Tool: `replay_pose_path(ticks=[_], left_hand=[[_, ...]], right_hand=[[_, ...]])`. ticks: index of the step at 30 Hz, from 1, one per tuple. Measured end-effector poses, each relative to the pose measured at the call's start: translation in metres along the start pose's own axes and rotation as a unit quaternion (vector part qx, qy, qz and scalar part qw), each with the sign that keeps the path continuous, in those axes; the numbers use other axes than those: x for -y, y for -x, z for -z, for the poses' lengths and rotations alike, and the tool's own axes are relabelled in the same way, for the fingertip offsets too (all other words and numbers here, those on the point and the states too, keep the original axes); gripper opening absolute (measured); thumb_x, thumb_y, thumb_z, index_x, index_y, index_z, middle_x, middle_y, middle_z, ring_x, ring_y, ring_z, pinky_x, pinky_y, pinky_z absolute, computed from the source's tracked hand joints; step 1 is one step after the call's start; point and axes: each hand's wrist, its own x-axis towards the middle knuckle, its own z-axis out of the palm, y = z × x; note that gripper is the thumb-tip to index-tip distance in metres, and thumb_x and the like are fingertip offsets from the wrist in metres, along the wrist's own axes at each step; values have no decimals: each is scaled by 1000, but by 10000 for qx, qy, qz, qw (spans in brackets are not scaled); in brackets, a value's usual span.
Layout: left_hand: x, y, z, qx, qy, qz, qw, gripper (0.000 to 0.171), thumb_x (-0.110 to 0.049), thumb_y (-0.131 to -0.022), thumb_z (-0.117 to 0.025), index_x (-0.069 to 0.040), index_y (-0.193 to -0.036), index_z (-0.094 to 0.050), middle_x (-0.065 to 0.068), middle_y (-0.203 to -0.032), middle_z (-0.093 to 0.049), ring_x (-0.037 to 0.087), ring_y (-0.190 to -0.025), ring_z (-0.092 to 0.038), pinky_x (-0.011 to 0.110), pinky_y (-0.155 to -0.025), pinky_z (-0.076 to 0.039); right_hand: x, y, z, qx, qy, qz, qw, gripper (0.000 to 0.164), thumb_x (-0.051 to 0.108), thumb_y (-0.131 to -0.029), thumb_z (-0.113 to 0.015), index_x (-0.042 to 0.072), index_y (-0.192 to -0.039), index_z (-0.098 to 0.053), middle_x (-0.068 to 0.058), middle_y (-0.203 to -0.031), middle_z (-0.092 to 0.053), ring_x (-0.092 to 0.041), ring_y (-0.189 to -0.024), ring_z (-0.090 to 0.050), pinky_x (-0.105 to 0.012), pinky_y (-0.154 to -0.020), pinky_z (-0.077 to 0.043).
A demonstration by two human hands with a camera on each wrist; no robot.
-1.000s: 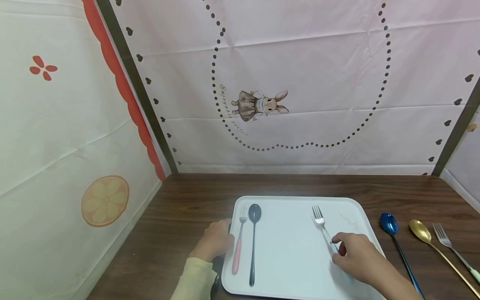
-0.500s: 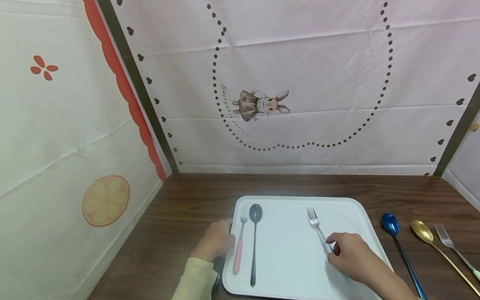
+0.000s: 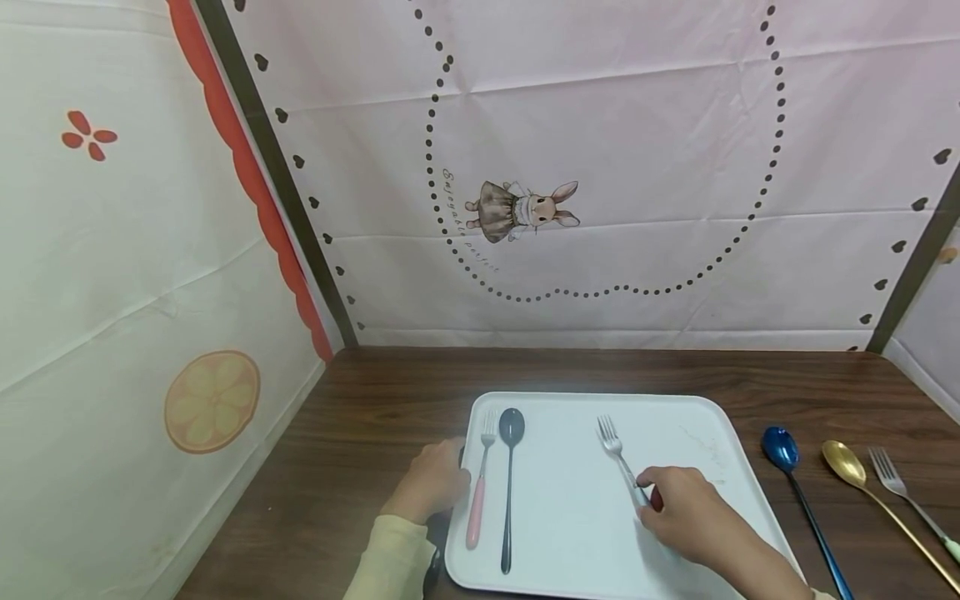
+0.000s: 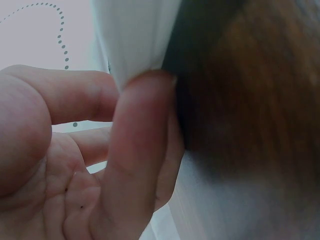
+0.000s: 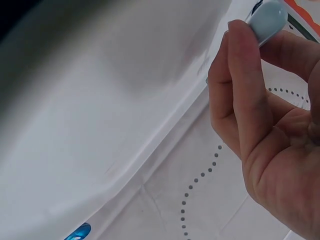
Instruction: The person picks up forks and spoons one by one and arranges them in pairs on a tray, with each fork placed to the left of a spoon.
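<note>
A white rectangular tray (image 3: 570, 517) lies on the wooden table. My left hand (image 3: 431, 482) grips its left rim; in the left wrist view the fingers (image 4: 140, 130) curl at the tray's edge (image 4: 135, 40), thumb on the other side. Over the tray's right half, my right hand (image 3: 686, 508) pinches a fork (image 3: 618, 450) by its pale blue handle (image 5: 270, 21). The tines point away and slightly left. Along the tray's left side lie a pink-handled fork (image 3: 478, 492) and a dark spoon (image 3: 510, 467), side by side.
Right of the tray, on the table (image 3: 375, 400), lie a blue spoon (image 3: 783, 454), a gold spoon (image 3: 847, 467) and a fork with a pale green handle (image 3: 892, 479). Printed cloth walls (image 3: 615, 167) rise behind and at the sides.
My right hand has moved left over the tray with the blue-handled fork. The left hand stays at the tray's rim, and the other cutlery lies as before.
</note>
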Motion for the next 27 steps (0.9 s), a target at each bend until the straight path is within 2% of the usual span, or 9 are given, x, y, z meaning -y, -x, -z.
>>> replay_pose_path(ticks=[18,27], left_hand=[[-1,1,0,30,104,16,9999,45,-5,-79,-53,0,-124,-52,12,-88,-58,20,-61,-54,35,-50,-49],[0,1,0,-10,-52,-56,10000,42,-6,-80,-52,0,-122,-53,11,-87,-57,21,-63,-53,36,-52,-49]], right_hand=[[7,-4,-5,43,2,108,9999,28,8,-73,-71,1,-100,-66,1,-63,-53,-12,-53,-47,-28,-48,-46],[12,-8,-8,45,-100,177,9998,29,8,-74,-71,-1,-101,-65,1,-63,-53,-12,-52,-47,-28,-47,-45]])
